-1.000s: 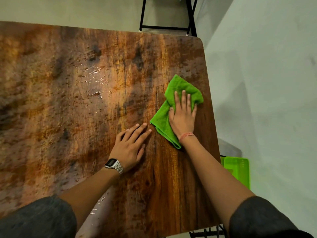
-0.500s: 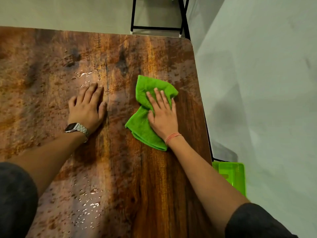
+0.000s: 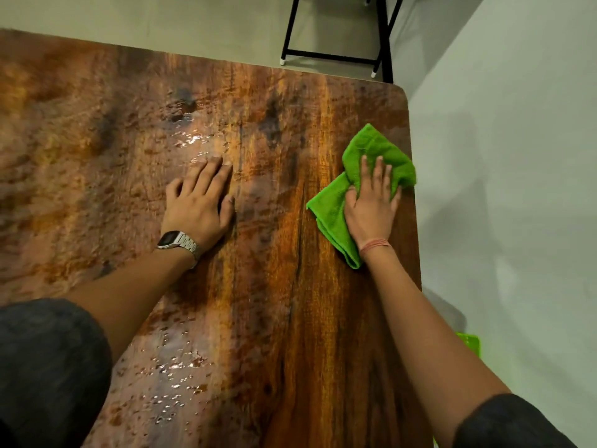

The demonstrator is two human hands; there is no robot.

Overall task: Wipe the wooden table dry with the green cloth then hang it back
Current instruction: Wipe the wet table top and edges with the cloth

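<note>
Right hand (image 3: 371,208) lies flat, fingers straight and slightly spread, pressing the crumpled green cloth (image 3: 332,205) onto the wooden worktop (image 3: 290,318) at about 3 o'clock, tight against the right edge; cloth pokes out past the fingertips toward 12 and past the wrist toward 6. Left hand (image 3: 198,202) rests palm down near centre, fingers straight and together, holding nothing, wristwatch (image 3: 176,241) on the wrist. Water beads (image 3: 174,367) glisten at 7 o'clock and just beyond the left fingertips at 11.
</note>
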